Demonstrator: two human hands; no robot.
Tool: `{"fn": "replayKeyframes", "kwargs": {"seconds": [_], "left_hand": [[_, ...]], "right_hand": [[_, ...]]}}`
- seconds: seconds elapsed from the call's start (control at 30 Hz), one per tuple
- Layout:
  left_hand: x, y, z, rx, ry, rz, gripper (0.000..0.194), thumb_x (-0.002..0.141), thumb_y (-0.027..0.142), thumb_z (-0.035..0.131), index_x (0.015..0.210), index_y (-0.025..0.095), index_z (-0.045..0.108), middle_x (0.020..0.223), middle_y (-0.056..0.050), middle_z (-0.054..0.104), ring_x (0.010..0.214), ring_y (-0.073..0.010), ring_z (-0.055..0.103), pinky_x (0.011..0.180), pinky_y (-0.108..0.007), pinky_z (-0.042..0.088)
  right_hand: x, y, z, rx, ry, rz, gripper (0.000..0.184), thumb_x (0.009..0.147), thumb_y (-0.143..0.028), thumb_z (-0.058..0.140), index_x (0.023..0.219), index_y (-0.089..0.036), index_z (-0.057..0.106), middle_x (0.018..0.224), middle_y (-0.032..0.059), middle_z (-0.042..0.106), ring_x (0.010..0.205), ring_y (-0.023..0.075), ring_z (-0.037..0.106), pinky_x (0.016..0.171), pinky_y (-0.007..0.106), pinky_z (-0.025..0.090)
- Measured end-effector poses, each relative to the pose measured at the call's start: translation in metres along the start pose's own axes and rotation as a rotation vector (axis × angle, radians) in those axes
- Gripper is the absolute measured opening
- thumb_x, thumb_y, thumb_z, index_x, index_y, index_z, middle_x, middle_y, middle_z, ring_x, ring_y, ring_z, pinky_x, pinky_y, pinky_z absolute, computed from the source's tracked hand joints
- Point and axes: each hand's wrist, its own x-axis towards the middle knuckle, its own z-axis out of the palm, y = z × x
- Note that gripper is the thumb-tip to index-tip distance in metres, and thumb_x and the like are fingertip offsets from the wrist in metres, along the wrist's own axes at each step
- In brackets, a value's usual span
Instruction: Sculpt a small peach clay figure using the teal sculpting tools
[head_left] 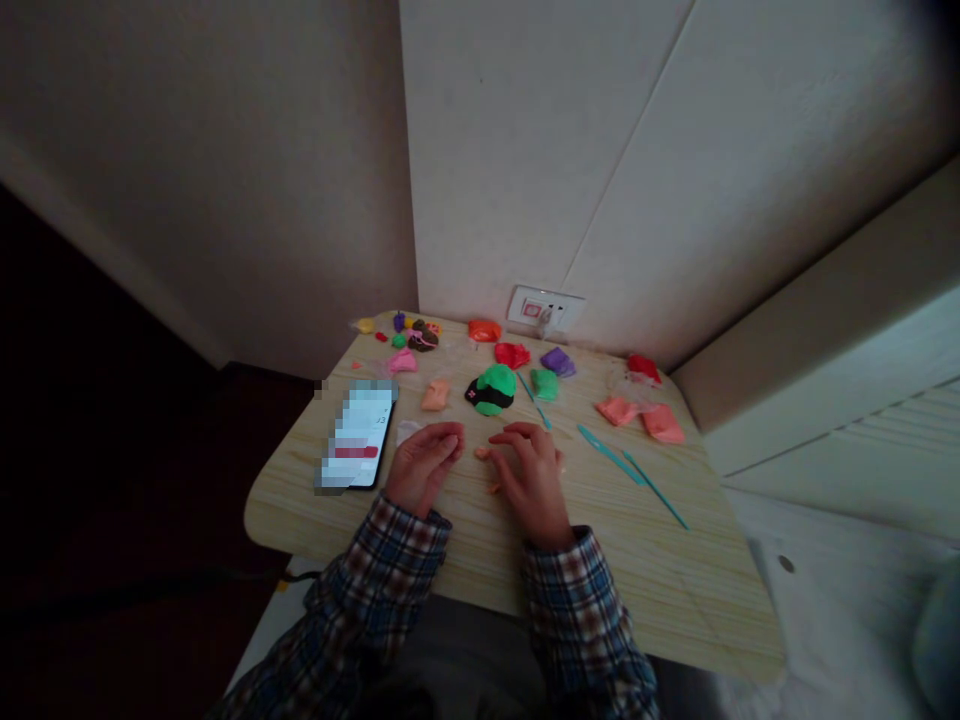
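My left hand is closed above the table, thumb and fingertips pressed together; whatever may be between them is hidden. Facing it, my right hand is bent downward, thumb and forefinger at a small lump of peach modelling clay. Another bit of peach clay lies under the right hand, partly covered. Just beyond both hands sits a shaped green and black clay piece with a small pink mark. A folded peach clay packet rests to its left.
A phone with a lit screen lies at left. Teal modelling tools are at right. Along the back are red, purple and green clay packets, below a wall socket. Coral packets lie far right.
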Motion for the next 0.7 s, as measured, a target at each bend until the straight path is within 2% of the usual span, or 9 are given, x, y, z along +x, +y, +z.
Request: {"fn": "replayKeyframes", "kwargs": {"seconds": [0.2, 0.43, 0.53, 0.7], "left_hand": [[0.0015, 0.0001, 0.0001, -0.079, -0.053, 0.031, 0.033, 0.052, 0.033, 0.087, 0.065, 0.011, 0.067, 0.061, 0.001, 0.062, 0.053, -0.0043, 0.053, 0.049, -0.015, 0.043], [0.0008, 0.0049, 0.0070, -0.137, -0.145, 0.022, 0.046, 0.056, 0.045, 0.083, 0.051, 0.012, 0.051, 0.050, 0.006, 0.046, 0.044, -0.0026, 0.041, 0.042, -0.014, 0.035], [0.0006, 0.0051, 0.0071, -0.130, -0.156, 0.026, 0.046, 0.058, 0.044, 0.082, 0.051, 0.012, 0.051, 0.050, 0.006, 0.046, 0.044, -0.0024, 0.040, 0.042, -0.014, 0.035], [0.0022, 0.0015, 0.0020, -0.085, -0.115, 0.047, 0.032, 0.052, 0.030, 0.088, 0.063, 0.013, 0.063, 0.061, 0.004, 0.058, 0.050, -0.0026, 0.048, 0.047, -0.013, 0.039]], "right_hand": [[0.0005, -0.0024, 0.0010, -0.039, -0.064, 0.003, 0.016, 0.087, -0.033, 0.057, 0.097, -0.023, 0.064, 0.111, 0.0074, 0.057, 0.107, 0.0255, 0.050, 0.088, 0.044, 0.031], [0.0008, -0.0052, 0.0022, -0.077, -0.088, 0.001, 0.017, 0.089, -0.033, 0.053, 0.096, -0.024, 0.065, 0.111, 0.0069, 0.057, 0.107, 0.0244, 0.049, 0.089, 0.042, 0.030], [0.0016, -0.0067, 0.0016, -0.050, -0.112, 0.014, 0.015, 0.088, -0.031, 0.054, 0.095, -0.024, 0.065, 0.112, 0.0070, 0.057, 0.108, 0.0251, 0.048, 0.090, 0.043, 0.028], [0.0027, -0.0064, 0.0035, 0.037, -0.105, 0.047, 0.010, 0.085, -0.028, 0.057, 0.090, -0.024, 0.065, 0.110, 0.0066, 0.058, 0.106, 0.0261, 0.048, 0.091, 0.045, 0.026]]}}
